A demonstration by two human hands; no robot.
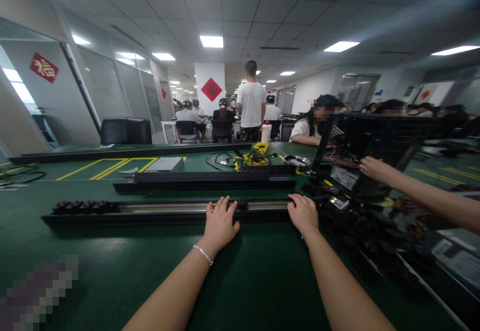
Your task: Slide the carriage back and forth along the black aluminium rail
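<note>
Both hands rest palm-down on one long black rail (165, 212) lying across the green table (112, 271): the left hand (220, 223) with fingers spread flat, gripping nothing, the right hand (303, 213) curled loosely over the rail's end. Two more rails lie behind. A co-worker's hand (375, 168) touches what seems a black frame (375, 146)

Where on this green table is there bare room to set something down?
Bare green mat lies between the long black rail and the near edge, left of the left hand. Right of the right hand, the open black computer case and dark parts crowd it.
</note>
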